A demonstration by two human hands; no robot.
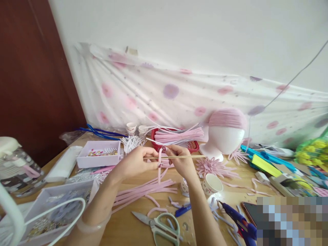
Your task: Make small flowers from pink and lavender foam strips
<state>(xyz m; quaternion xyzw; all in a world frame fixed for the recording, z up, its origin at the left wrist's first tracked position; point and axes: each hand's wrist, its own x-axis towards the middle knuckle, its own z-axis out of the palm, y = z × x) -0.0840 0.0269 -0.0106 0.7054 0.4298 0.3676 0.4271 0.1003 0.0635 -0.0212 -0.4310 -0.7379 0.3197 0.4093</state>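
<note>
My left hand (pixel 145 160) and my right hand (pixel 179 159) meet in front of me above the table. Between them a thin wooden stick (pixel 189 156) lies level, its right end sticking out past my right hand. A pink pipe cleaner (pixel 159 174) is looped over the stick and hangs down. My left fingers pinch the stick and the pipe cleaner's lower part. At the top of the loop my right fingertips are closed on the pipe cleaner. Below, a bunch of loose pink pipe cleaners (pixel 146 192) lies on the wooden table.
Green-handled scissors (pixel 160 227) lie in front, near a blue pen (pixel 182 210). A blue glue gun (pixel 237 218) is at right. Behind stand a red basket (pixel 193 146), a white foam head (pixel 225 138), and a paper cup (pixel 212 183). White boxes of beads (pixel 98 160) sit at left.
</note>
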